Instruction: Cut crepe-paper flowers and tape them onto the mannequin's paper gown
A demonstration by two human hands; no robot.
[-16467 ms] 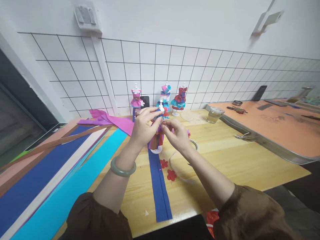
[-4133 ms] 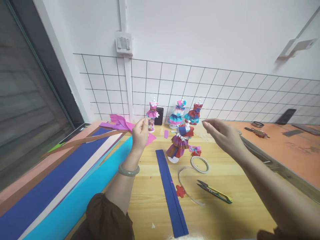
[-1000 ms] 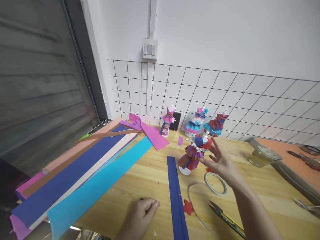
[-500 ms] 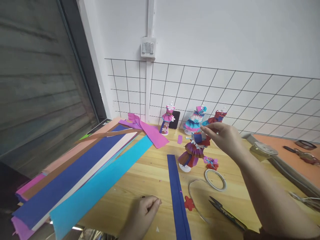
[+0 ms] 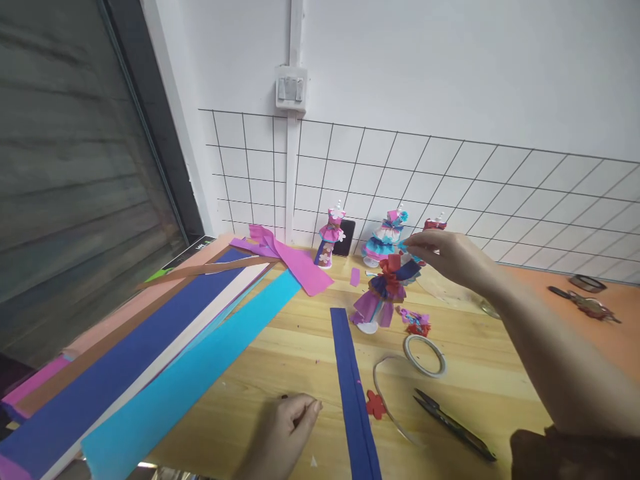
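Observation:
A small dress form [image 5: 383,293] in a ruffled paper dress of red, blue and purple stands tilted on its white round base. My right hand [image 5: 440,253] pinches it at the top, where the fingers hide its neck. My left hand [image 5: 293,423] rests on the wooden table [image 5: 260,393] with its fingers curled closed; anything inside them is hidden. Right of that hand lies a folded strip of dark blue paper [image 5: 350,387]. Beside the strip are a red paper flower [image 5: 375,405] and a thin curved strip [image 5: 385,387].
Thread snips [image 5: 453,423] and a roll of tape [image 5: 425,355] lie at the right. Long coloured paper strips [image 5: 200,360] cover the left side. More dressed forms [image 5: 330,237] and a phone [image 5: 345,238] stand by the wall grid. An orange surface [image 5: 545,320] holds tools.
The dress form has turned under my right hand, so red and purple now face me. My left hand stays put. The view has shifted slightly.

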